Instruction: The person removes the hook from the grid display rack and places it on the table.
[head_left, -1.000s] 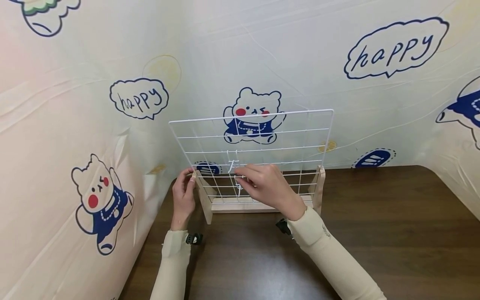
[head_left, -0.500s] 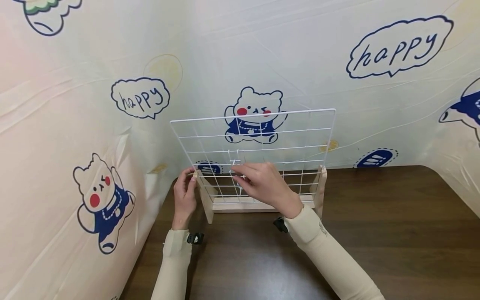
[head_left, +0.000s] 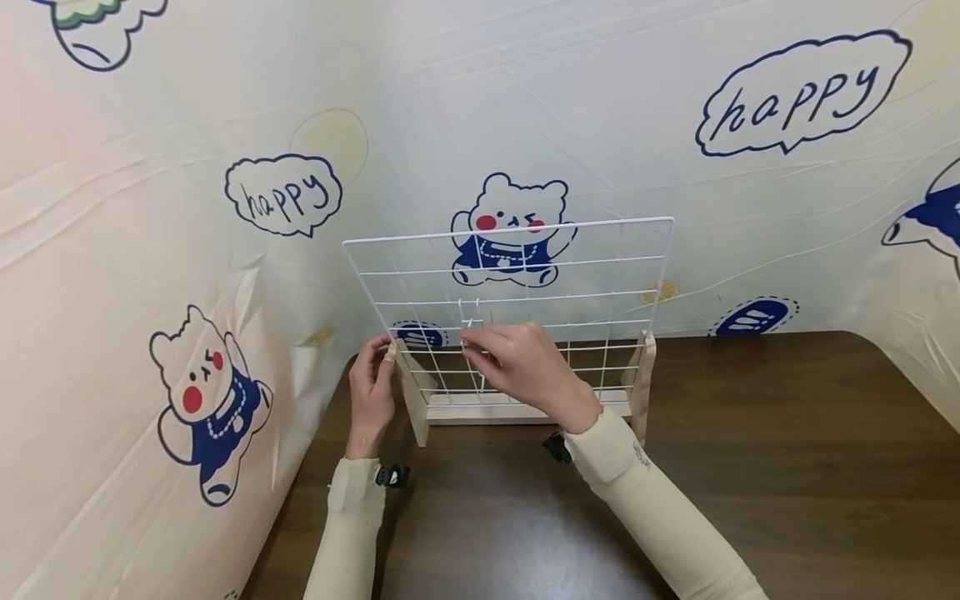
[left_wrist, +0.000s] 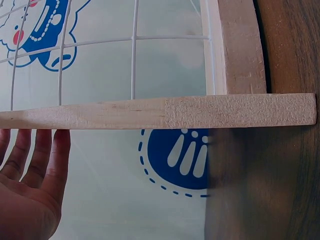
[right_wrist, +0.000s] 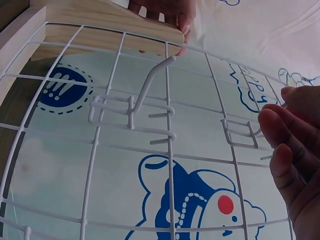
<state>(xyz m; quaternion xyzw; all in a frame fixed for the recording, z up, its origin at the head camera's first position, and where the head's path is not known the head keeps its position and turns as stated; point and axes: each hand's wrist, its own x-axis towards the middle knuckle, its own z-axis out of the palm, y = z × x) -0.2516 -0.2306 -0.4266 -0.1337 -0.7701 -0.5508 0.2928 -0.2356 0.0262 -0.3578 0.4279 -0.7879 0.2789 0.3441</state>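
Observation:
A white wire grid panel [head_left: 517, 230] stands in a light wooden stand [head_left: 480, 414]. My right hand [head_left: 521, 358] pinches the prong of a white wire hook [right_wrist: 242, 145] that sits on the grid left of its middle; the fingertips cover the prong's end. Lower on the grid hangs another white hook [right_wrist: 132, 112], its bent prong sticking out toward the right wrist camera. My left hand [head_left: 371, 387] holds the top of the stand's left wooden post [left_wrist: 135, 112], thumb in front and the other fingers behind it.
Under the stand is a dark brown wooden table [head_left: 772, 467]. Behind and to the left hangs a pale curtain [head_left: 600, 108] printed with bears and speech bubbles. Dark straps [head_left: 393, 476] sit at both wrists.
My right hand has shifted slightly left against the grid, and its fingertips now cover the upper hook's prong, which showed beside them earlier. The left hand stays on the post.

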